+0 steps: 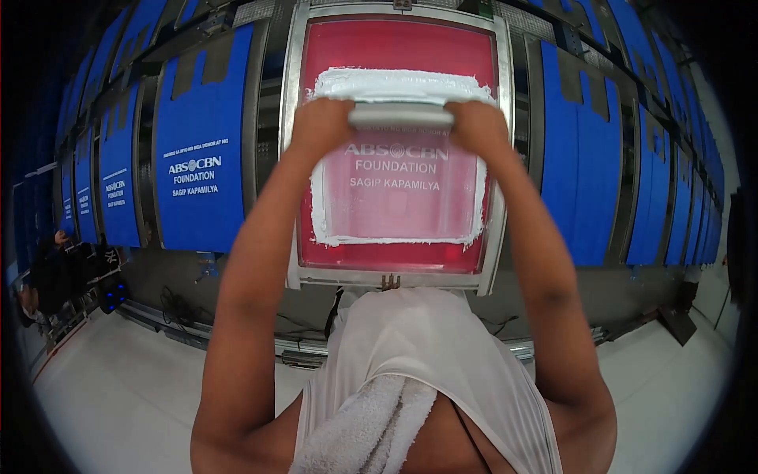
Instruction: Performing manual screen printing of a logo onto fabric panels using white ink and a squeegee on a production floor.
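My left hand (325, 125) and right hand (478, 126) are both closed round the squeegee (401, 117), one at each end, backs of the hands upward, slightly blurred. The squeegee lies straight across the upper half of the red screen (399, 39), between my fists. White ink (399, 79) is heaped in a thick band just beyond it, and thick, ragged lines of ink run down both sides and along the near edge. Inside that border the screen is a thin, pale pink, with light lettering (395, 167) showing below the squeegee. Around the screen is a metal frame (292, 118), right in front of my body. My forearms reach up on either side of my white shirt (414, 332), and a towel (379, 426) hangs at my neck. Beyond the frame, blue sheets (205, 130) lie in rows to the left and right, those on the left printed in white. Pale floor (126, 363) shows lower down, on both sides of me
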`<state>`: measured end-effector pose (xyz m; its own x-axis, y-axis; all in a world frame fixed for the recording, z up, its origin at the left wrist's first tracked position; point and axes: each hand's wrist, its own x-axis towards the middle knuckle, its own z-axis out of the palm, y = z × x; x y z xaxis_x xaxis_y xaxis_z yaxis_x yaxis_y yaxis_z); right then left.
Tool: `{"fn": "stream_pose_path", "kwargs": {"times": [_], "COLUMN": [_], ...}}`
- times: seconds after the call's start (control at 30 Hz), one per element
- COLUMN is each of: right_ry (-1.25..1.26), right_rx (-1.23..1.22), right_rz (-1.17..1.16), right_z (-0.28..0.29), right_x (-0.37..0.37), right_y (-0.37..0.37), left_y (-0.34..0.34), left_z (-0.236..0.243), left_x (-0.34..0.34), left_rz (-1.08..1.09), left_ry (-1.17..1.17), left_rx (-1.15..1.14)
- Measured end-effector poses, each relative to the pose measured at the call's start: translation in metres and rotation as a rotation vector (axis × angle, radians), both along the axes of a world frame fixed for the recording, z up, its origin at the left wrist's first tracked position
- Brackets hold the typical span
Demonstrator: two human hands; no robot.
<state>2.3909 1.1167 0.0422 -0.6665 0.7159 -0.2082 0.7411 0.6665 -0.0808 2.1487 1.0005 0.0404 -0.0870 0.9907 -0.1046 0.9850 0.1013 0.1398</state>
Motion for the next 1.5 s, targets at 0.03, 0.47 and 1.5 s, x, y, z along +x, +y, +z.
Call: {"fn": "stream_pose_path", "kwargs": {"times": [0.03,0.47,1.5], "right_ry": [-0.032,0.189,-0.034], "right_rx": [-0.036,-0.202,-0.005], "right_rz": [-0.003,0.066,0.03], "right_z": [0.01,0.02,-0.001], "right_x": [-0.006,0.088,0.01], "right_y": [0.013,-0.211,-0.016], "left_y": [0.014,-0.22,-0.009], "left_z": [0.012,-0.002,0.003], "left_x": [-0.006,0.093,0.008], "left_rz": [-0.026,-0.073,-0.055], "left_ry": [-0.001,-0.2,0.012], "left_rx": [-0.025,0.097,0.01]}}
